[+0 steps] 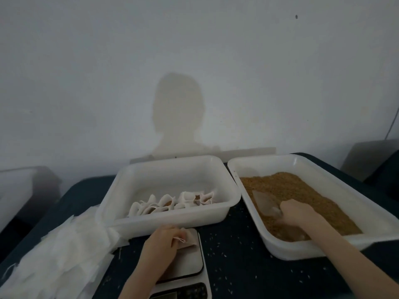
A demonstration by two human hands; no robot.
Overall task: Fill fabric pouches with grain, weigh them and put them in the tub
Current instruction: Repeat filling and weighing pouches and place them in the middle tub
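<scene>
A dark bench [237,266] is carrying 2 white tubs [168,221] [287,249] side by side. A scale [190,275] and a pile of empty pouches [58,253] are lying nearer, with stray grains [224,255] scattered about.

Not much of the person in view, just two bare forearms and hands coming up from the bottom edge. Left hand [164,238], right hand [295,211]. No sleeves show anywhere up to the frame edge, and there are no gloves, rings, watch or bands that I can make out. Slim wrists, fingers slightly blurred.
</scene>
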